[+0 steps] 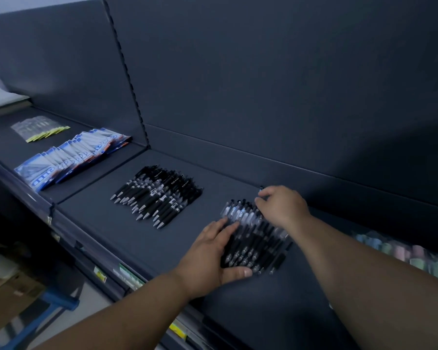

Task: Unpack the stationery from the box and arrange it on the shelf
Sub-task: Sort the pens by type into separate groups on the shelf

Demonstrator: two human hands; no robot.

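right hand (281, 205) is covering far ends of pen pile (256, 245) | pastel items (400, 251) are blurring at right edge | shelf-edge labels (100, 275) are showing too small to read

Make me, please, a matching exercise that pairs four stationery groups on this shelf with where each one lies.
Things:
1. blue-and-white packets
2. clear packets with yellow ends
3. black pens
4. clear-barrelled pens

Places:
A. between the left hand and the right hand
B. farthest left
C. lying untouched, just left of the hands
D. fanned in a row, second from the left

Pairs: 1-D, 2-B, 3-C, 4-A.
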